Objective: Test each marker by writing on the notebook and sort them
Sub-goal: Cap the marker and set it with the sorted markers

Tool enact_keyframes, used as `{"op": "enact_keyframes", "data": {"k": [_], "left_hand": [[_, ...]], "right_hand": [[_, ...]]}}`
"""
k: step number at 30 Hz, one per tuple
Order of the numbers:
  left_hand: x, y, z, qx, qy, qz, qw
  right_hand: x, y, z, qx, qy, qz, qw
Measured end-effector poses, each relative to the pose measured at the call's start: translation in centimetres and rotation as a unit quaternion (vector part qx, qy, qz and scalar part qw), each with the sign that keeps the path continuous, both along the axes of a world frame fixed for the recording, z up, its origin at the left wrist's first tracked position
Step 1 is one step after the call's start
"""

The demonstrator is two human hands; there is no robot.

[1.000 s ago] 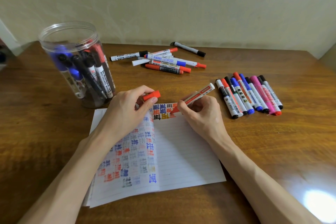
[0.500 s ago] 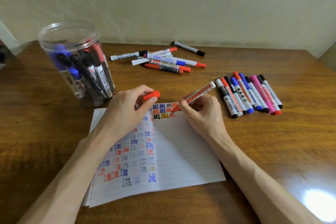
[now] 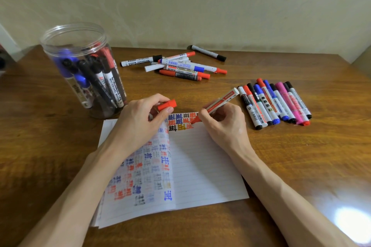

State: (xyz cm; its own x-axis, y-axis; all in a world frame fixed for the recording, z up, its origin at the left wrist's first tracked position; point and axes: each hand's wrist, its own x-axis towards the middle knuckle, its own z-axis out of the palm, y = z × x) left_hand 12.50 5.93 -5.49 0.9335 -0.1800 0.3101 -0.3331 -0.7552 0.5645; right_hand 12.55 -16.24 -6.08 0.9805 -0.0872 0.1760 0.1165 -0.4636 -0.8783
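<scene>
the main risk here is ink going where it should not: the right hand (image 3: 222,126) lies low over the fresh test marks at the top of the notebook (image 3: 202,168), so its heel or little finger could smear wet strokes, and a tip pressed too hard could bleed through the thin lined page. the notebook is pinned only by the left hand (image 3: 138,124), whose wrist rests on the left page; if that hand lifts, the curled left page could flip over or the book could slide on the smooth table (image 3: 305,158). the red cap (image 3: 167,104) is pinched between the left thumb and fingers just above the page's top edge, and a loose pinch could let it drop and roll toward the clear jar (image 3: 66,50) of markers. a sorting slip also seems possible, since the neat row of markers (image 3: 275,102) on the right and the loose pile (image 3: 180,67) farther back both hold red ones. the red marker (image 3: 221,102) is grasped in the right hand in a writing grip, fingers curled round its lower barrel, tip touching the paper at the right end of the marks, white rear end slanting up to the right, near the closest end of the row. the cap sits to the left of the tip, with the marks between them.
</scene>
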Motion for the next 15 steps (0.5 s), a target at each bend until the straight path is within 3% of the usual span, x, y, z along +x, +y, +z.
{"op": "enact_keyframes", "data": {"k": [7, 15], "left_hand": [[0.03, 0.02, -0.02, -0.003, -0.001, -0.005, 1.0], [0.17, 0.04, 0.03, -0.014, -0.008, -0.038, 0.999]], "right_hand": [[-0.05, -0.09, 0.23, -0.019, 0.012, 0.026, 0.999], [0.09, -0.38, 0.72, 0.117, 0.008, -0.005, 0.993]]}}
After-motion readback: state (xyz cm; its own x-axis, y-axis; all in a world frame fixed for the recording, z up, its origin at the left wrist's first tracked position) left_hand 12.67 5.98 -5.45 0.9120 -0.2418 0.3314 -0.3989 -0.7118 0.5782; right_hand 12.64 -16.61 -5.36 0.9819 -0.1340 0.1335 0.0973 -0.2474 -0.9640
